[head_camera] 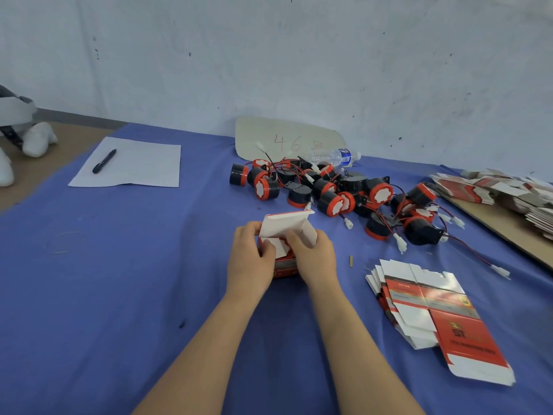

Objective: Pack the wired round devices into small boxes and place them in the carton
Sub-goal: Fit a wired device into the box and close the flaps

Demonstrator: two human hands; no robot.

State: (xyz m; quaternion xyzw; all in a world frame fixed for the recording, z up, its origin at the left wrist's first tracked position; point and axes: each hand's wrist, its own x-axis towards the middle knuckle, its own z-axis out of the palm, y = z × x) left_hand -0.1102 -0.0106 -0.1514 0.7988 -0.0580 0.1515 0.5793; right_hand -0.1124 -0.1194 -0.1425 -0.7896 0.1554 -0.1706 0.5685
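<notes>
Head view, left hand (250,260) and right hand (314,259) both gripping small box (285,265), lid flap raised

A black pen (104,161) lies on a white sheet (143,166) on the blue bench (119,280); a water bottle (333,157) lies before a card (257,130) marked 46.

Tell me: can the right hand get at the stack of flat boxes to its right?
Probably yes, once it lets go. The right hand holds the small box; only blue cloth and a small scrap lie between it and the stack of flat boxes.
</notes>
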